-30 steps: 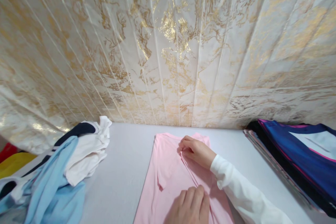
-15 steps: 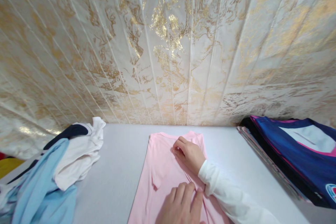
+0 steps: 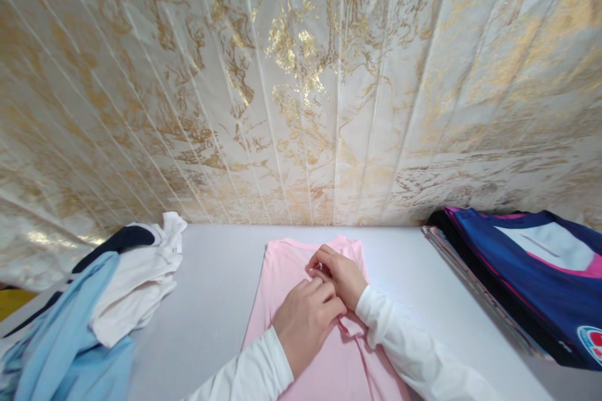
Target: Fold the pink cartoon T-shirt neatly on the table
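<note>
A pink shirt point(image 3: 286, 269) lies lengthwise on the white table, its neckline toward the wall and its sides folded inward. My right hand point(image 3: 341, 276) is closed near the upper right of the shirt, thumb and fingers pinching its cloth. Just below and left of it, my left hand point(image 3: 308, 319) is curled with its fingers closed on the shirt. A small bunch of pink fabric shows under its fingers. The two hands touch or nearly touch, and the left fingertips are partly hidden.
On the left is a loose heap of clothes, with a light blue garment point(image 3: 66, 326) and a white garment point(image 3: 136, 288). A neat stack of folded clothes point(image 3: 508, 276), navy on top, stands at the right. Behind the table point(image 3: 211, 288) rises a gold-patterned wall covering point(image 3: 301, 106).
My left hand has moved up the shirt to beside my right hand, its fingers going from spread to curled on the cloth. My right hand has stayed in place.
</note>
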A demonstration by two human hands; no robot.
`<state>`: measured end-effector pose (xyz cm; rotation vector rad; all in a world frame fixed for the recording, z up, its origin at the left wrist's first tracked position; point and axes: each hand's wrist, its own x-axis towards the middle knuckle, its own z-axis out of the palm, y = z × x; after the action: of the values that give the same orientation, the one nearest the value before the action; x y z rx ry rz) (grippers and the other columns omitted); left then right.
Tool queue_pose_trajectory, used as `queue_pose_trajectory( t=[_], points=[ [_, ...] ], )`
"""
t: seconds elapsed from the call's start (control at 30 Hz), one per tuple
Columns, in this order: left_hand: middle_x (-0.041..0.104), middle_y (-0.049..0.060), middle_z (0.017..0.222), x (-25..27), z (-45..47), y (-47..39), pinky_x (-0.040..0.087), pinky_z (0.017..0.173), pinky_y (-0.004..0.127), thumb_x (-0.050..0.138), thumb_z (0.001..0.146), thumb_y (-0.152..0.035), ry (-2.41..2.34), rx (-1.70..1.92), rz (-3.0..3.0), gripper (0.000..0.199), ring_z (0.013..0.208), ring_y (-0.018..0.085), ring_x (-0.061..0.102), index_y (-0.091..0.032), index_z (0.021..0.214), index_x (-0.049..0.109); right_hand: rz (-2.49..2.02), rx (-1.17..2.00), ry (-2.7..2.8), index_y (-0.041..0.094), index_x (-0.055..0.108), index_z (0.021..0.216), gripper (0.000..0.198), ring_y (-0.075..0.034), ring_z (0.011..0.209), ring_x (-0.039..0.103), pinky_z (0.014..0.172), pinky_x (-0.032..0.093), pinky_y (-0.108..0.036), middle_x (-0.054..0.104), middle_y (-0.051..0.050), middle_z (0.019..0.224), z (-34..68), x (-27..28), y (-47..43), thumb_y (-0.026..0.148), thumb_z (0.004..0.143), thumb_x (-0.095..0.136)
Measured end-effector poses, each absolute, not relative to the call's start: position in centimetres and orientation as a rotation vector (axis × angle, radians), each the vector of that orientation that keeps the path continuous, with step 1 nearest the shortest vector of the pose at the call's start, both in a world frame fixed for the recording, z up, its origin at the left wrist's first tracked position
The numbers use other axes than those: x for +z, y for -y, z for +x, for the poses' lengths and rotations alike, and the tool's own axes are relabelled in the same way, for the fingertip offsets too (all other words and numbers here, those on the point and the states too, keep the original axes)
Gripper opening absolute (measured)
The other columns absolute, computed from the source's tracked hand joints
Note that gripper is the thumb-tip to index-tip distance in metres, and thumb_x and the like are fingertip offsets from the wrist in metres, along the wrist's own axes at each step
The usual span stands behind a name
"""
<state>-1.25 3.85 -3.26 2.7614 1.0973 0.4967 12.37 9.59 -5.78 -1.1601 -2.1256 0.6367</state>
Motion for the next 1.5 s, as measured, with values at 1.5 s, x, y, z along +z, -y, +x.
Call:
queue_pose_trajectory(
  t=[1.5],
  points=[
    [0.059, 0.007, 0.096, -7.5, -0.8, -0.8, 0.043, 0.07, 0.03, 0.042, 0.093, -0.019, -0.883, 0.978, 3.213, 0.02, 0.089, 0.02, 0.055, -0.017, 0.107, 0.056, -1.158, 0.22, 2.403, 0.022, 0.051, 0.126, 0.035, -0.023, 0.128, 0.041, 0.1, 0.038, -0.043, 0.048, -0.01, 0.137, 17.5, -5.4, -4.3, 0.022, 0.093, 0.039]
  ],
)
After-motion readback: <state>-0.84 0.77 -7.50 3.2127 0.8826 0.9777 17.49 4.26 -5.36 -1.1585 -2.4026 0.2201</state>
